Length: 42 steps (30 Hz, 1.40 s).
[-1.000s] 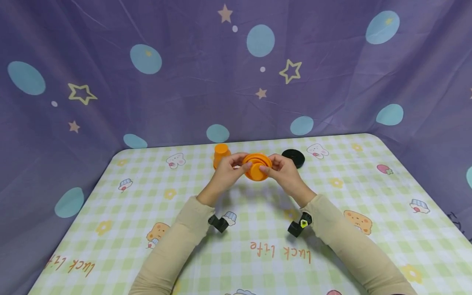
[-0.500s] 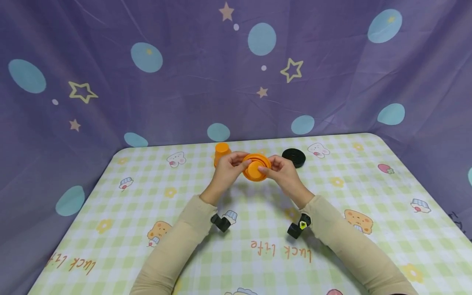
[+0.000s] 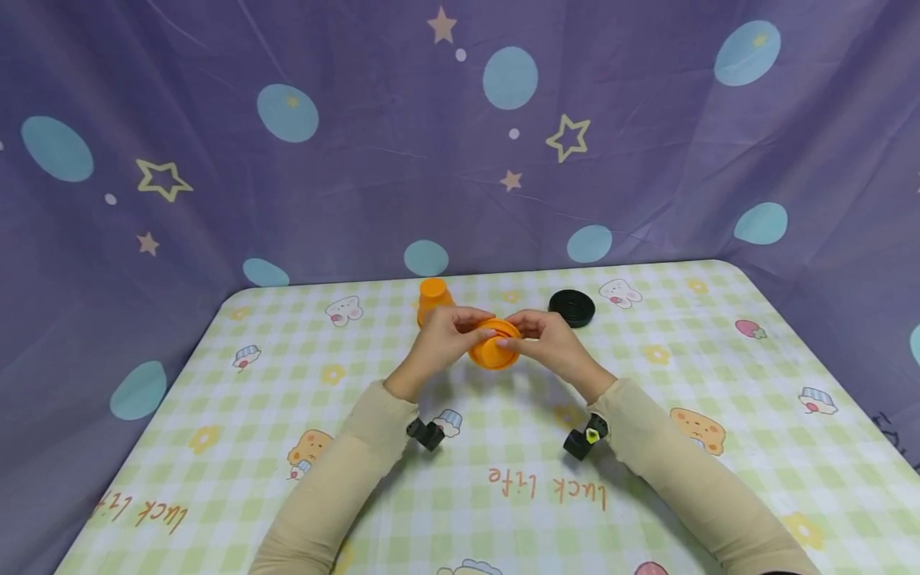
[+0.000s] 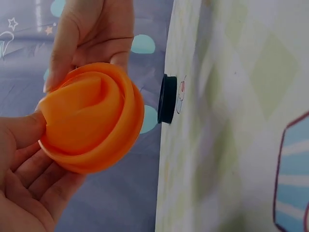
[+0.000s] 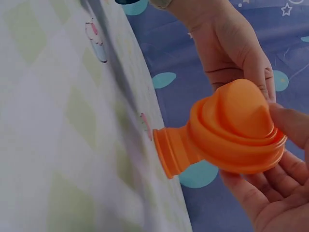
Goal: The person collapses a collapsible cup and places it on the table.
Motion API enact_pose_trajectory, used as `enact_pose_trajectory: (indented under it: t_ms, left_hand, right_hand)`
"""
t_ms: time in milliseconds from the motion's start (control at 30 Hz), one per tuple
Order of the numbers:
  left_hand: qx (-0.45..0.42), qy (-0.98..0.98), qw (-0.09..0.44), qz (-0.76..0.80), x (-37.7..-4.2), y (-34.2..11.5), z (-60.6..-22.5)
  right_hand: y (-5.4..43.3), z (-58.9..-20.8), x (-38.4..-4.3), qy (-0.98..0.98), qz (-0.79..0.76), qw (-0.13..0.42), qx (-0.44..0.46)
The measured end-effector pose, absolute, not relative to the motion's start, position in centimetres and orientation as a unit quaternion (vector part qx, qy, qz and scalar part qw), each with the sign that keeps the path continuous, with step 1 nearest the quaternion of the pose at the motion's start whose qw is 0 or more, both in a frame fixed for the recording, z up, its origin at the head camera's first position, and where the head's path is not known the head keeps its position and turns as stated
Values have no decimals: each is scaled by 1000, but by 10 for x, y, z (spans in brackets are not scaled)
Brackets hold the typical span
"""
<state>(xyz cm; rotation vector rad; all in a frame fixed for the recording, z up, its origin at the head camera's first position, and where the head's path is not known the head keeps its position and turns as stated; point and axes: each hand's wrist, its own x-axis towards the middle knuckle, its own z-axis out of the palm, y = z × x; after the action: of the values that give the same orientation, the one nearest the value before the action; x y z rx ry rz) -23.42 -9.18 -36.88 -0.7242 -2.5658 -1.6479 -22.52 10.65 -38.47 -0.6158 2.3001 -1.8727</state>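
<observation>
Both hands hold one orange collapsible cup [image 3: 496,357] up over the far middle of the table. My left hand [image 3: 447,331] pinches its left side, thumb over the near face and fingers behind. On the opposite side my right hand [image 3: 552,342] grips it likewise, its thumb pressing near the middle. Soft ringed walls show in the left wrist view, where the cup [image 4: 82,116] looks partly flattened, its centre dented and skewed. From the right wrist, the cup's centre [image 5: 244,108] bulges to a lopsided point above the stepped rings.
A second orange cup [image 3: 434,293], stepped in shape, stands on the table behind my left hand. Behind my right hand lies a flat black ringed disc [image 3: 572,308]. A checked cloth [image 3: 388,479] covers the table, and a purple curtain [image 3: 359,192] hangs behind its far edge.
The held cup has come slightly lower and nearer, and its face has tilted. Its round centre, even half a second ago, is now distorted under the thumbs. Other things stay put.
</observation>
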Motion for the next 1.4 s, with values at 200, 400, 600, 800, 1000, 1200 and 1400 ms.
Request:
enact_pose_trajectory:
  t_ms: [200, 400, 600, 800, 1000, 1200, 1400]
  left_hand:
    - [-230, -820, 7, -525, -235, -91, -369]
    - [-236, -805, 13, -544, -234, -91, -368]
    - [-224, -779, -19, -585, -234, -96, -366]
    - [-240, -778, -38, -580, -236, -95, -366]
    - [-240, -776, -21, -583, -236, -91, -369]
    - [-227, -780, 3, -583, -236, -86, -370]
    - [-222, -782, 19, -583, -235, -86, -368]
  right_hand:
    - [103, -377, -225, 770, -602, 67, -202]
    - [104, -385, -230, 765, -610, 40, -203]
    - [106, -388, -230, 717, -669, 20, -195]
    - [106, -387, -231, 630, -758, 20, -168]
    - [104, -385, -230, 595, -790, 22, -147]
    - [102, -385, -229, 595, -792, 13, -140]
    - [100, -386, -228, 605, -783, 13, -142]
